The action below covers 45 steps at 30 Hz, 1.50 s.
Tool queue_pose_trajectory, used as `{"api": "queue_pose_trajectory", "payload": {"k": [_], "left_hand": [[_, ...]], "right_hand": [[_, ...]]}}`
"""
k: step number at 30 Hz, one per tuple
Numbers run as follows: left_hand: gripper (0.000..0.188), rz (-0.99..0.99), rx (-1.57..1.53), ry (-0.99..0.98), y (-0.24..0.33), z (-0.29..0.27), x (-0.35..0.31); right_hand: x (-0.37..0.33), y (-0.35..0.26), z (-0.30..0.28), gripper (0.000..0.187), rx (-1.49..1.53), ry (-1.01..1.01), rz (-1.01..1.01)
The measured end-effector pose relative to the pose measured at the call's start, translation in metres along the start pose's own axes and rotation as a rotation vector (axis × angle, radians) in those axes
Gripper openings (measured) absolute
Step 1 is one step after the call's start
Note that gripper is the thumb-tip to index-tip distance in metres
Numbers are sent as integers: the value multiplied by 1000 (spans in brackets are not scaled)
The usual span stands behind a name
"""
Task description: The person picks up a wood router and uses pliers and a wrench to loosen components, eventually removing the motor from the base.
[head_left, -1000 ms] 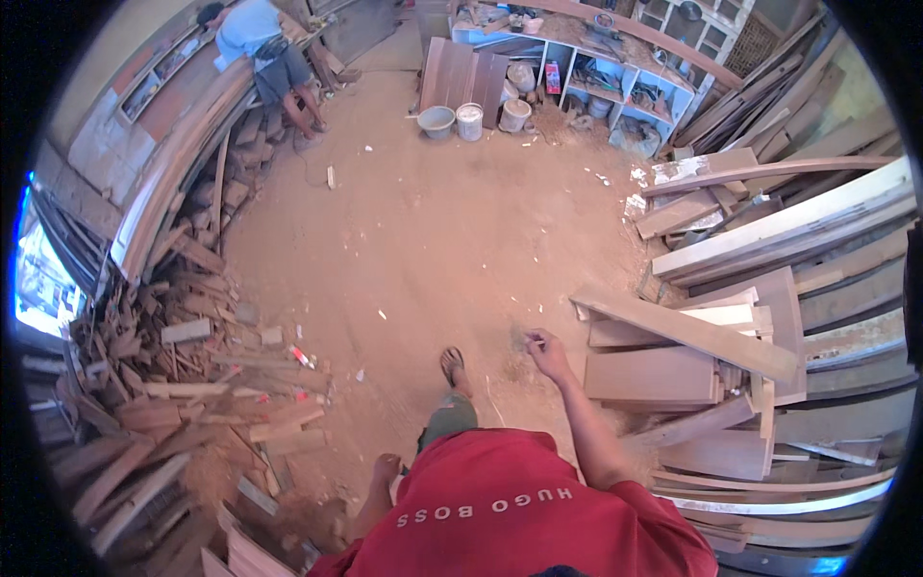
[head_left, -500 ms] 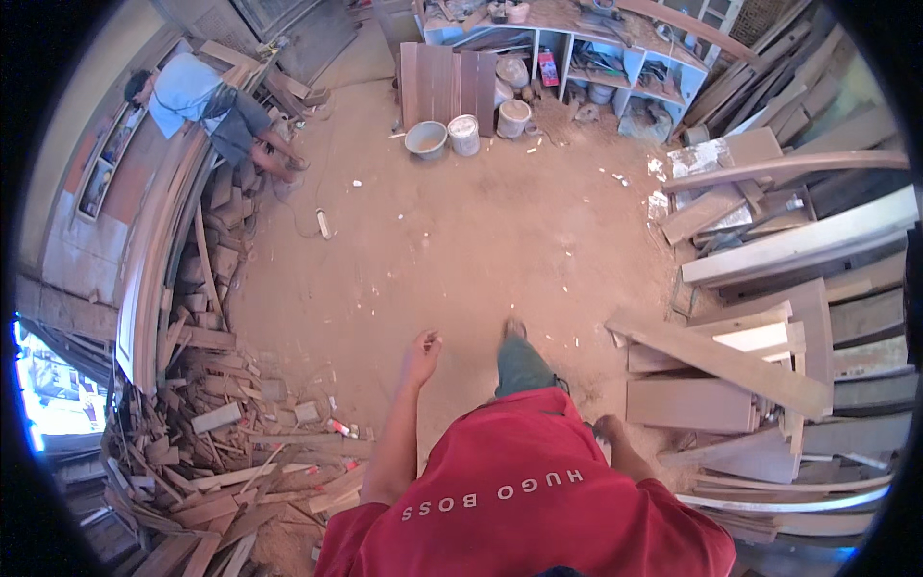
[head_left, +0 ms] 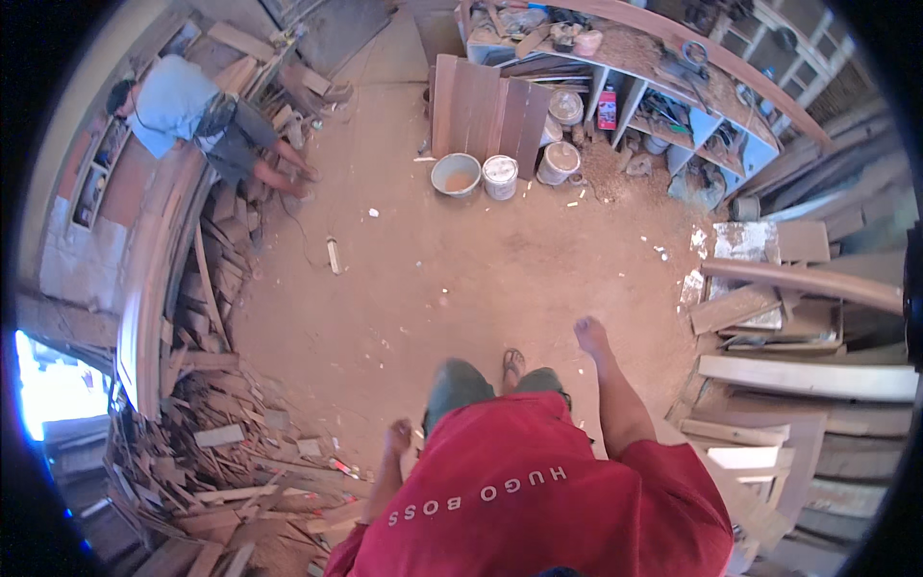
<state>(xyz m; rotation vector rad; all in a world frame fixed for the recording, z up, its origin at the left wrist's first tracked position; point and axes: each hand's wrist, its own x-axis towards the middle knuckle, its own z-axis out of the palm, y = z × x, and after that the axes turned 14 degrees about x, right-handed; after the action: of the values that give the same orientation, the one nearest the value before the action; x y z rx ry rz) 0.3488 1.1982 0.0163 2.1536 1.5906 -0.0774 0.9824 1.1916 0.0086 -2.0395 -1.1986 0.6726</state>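
Note:
My right hand is stretched ahead over the dusty floor, its fingers loosely bent, with nothing visible in it. My left hand hangs low beside my body, a little blurred; its fingers are loose and appear to hold nothing. Neither hand touches anything I can see. Below me one sandaled foot shows between the legs of my green shorts. Nearest the left hand is a heap of wood offcuts; stacked boards lie off to the right.
Ahead stand a grey basin, white buckets and leaning brown panels, beside a cluttered shelf unit. Another person bends over a workbench at the far left. A pale strip lies on the floor.
My right hand has swung forward from beside my body, while my left hand has dropped back. The basin, buckets and shelf unit now appear closer and farther right in view.

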Motion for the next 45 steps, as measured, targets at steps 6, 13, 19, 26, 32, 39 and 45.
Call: {"api": "queue_pose_trajectory", "payload": {"k": [6, 13, 19, 26, 32, 39, 45], "left_hand": [[49, -575, -593, -71, 90, -67, 174], [41, -493, -389, -167, -24, -83, 323], [34, -260, -61, -197, -63, -168, 494], [40, -444, -406, -76, -37, -353, 736], [41, -355, -341, -126, -51, -410, 918], [43, -322, -257, -342, -155, -428, 1096], [38, -509, -108, 29, -188, -505, 1214]], "right_hand": [[241, -132, -20, 23, 356, 133, -140], [374, -162, 93, 20, 260, -57, -71], [394, -111, 141, 27, -43, -460, 510], [514, -186, 216, 33, 36, -323, 415], [737, -259, 263, 33, 81, -341, 494], [1055, -331, 306, 53, -131, -395, 339], [1268, -516, 348, 35, 266, -265, 37]]}}
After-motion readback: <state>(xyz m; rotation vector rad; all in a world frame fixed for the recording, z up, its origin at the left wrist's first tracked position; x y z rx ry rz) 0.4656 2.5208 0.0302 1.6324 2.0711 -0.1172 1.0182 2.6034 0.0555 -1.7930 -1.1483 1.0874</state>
